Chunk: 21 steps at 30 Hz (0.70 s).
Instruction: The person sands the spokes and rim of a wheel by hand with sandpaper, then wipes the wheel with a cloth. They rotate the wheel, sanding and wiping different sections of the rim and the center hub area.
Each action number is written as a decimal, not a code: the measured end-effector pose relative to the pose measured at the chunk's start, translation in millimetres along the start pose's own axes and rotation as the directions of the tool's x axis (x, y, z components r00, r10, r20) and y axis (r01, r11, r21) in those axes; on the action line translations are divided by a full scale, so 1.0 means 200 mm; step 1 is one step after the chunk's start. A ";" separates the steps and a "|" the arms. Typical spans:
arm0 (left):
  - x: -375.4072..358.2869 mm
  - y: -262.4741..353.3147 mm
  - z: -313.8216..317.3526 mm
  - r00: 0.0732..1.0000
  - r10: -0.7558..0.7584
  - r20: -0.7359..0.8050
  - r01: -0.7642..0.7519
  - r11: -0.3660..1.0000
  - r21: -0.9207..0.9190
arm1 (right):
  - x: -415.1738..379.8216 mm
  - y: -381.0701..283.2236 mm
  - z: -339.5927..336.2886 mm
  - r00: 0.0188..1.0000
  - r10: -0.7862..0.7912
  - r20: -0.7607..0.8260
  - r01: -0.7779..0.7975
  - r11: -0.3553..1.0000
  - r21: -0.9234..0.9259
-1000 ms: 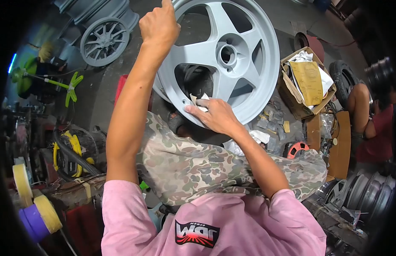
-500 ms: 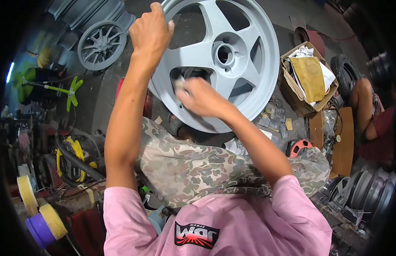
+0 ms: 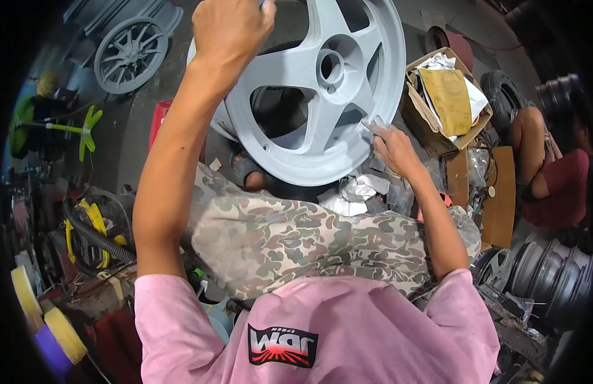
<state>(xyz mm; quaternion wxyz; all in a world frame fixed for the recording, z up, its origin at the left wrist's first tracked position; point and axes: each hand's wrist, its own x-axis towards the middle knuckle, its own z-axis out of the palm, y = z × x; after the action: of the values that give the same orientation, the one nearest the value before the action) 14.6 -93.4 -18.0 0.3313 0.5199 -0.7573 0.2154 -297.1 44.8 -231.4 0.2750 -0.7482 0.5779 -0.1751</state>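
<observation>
A light grey five-spoke car wheel (image 3: pixel 328 137) stands tilted before my knees, its top cut off by the frame edge. My left hand (image 3: pixel 229 32) is closed at the wheel's upper left edge; its fingertips are hidden behind the hand. My right hand (image 3: pixel 397 148) is at the lower right of the rim, with fingers pinching a small greyish piece that looks like sandpaper (image 3: pixel 373 125) against the rim near a spoke's end. Part of that piece is hidden by the fingers.
A cardboard box (image 3: pixel 415 121) holding papers and a yellowish-brown sheet (image 3: pixel 447 102) stands to the right. Beyond it are a tyre (image 3: pixel 501 93) and a seated person (image 3: pixel 555 185). Another grey wheel (image 3: pixel 131 56) leans at upper left. Crumpled white paper (image 3: pixel 354 192) lies below the wheel.
My right hand has moved from the left window between spokes across to the rim's lower right. My left hand stays at the upper left edge. The view has shifted slightly.
</observation>
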 end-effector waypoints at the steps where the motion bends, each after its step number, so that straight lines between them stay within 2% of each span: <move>1: 0.00 0.01 0.00 1.000 0.008 -0.019 -0.008 1.000 -0.009 | 0.00 0.02 0.02 0.983 -0.122 -0.134 0.080 0.956 -0.281; 2: 0.01 0.02 0.00 0.999 0.018 -0.039 -0.019 1.000 -0.018 | 0.01 0.04 0.05 0.982 -0.124 -0.140 0.081 0.957 -0.278; 4: 0.00 0.05 -0.01 0.999 0.026 -0.031 -0.027 0.999 -0.037 | 0.01 -0.05 0.12 0.999 0.032 0.031 -0.018 0.930 -0.368; 6: 0.01 0.05 -0.01 0.999 0.025 -0.025 -0.026 0.998 -0.052 | 0.00 -0.11 0.28 1.000 0.001 -0.011 -0.005 0.940 -0.341; 8: 0.01 0.04 0.00 0.994 0.071 -0.085 -0.076 0.996 -0.052 | -0.05 -0.18 0.38 0.980 -0.192 -0.053 0.186 0.977 -0.105; 9: 0.02 0.03 0.01 0.994 0.071 -0.085 -0.076 0.996 -0.052 | -0.04 -0.15 0.39 0.980 -0.192 -0.053 0.186 0.977 -0.104; 11: 0.04 -0.01 0.02 0.997 0.051 -0.063 -0.054 0.997 -0.054 | 0.00 -0.02 0.35 0.980 -0.192 -0.047 0.170 0.939 -0.298; 12: 0.04 -0.02 0.02 0.996 0.053 -0.066 -0.057 0.997 -0.059 | 0.02 0.01 0.29 0.981 -0.189 -0.051 0.166 0.939 -0.302; 14: 0.04 -0.06 0.02 1.000 -0.019 -0.025 0.017 0.998 -0.061 | 0.08 0.00 0.15 0.983 -0.173 -0.054 0.114 0.824 -0.555; 15: 0.03 -0.09 0.02 0.999 -0.029 -0.023 0.027 0.998 -0.057 | 0.09 -0.09 0.18 0.996 -0.089 -0.027 0.063 0.856 -0.513; 16: 0.03 -0.11 0.03 0.998 0.004 -0.061 -0.008 0.998 -0.068 | 0.06 -0.10 0.28 0.994 -0.094 0.061 0.110 0.930 -0.350; 18: 0.05 -0.15 0.05 0.993 0.032 -0.111 -0.041 0.996 -0.082 | -0.02 -0.36 0.30 0.956 -0.275 -0.097 0.258 0.953 -0.159; 20: 0.06 -0.18 0.06 0.999 -0.041 -0.001 0.041 0.998 -0.053 | -0.02 -0.27 0.28 0.955 -0.273 -0.119 0.251 0.952 -0.174; 21: 0.07 -0.22 0.10 0.999 -0.006 -0.038 0.004 0.999 -0.049 | 0.02 -0.14 0.23 0.980 -0.189 -0.057 0.163 0.937 -0.308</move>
<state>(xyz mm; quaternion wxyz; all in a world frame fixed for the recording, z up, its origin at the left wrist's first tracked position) 46.3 -131.2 -23.1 0.3590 0.5094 -0.7545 0.2059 -247.3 55.0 -250.9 0.1158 -0.8220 0.5396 -0.1406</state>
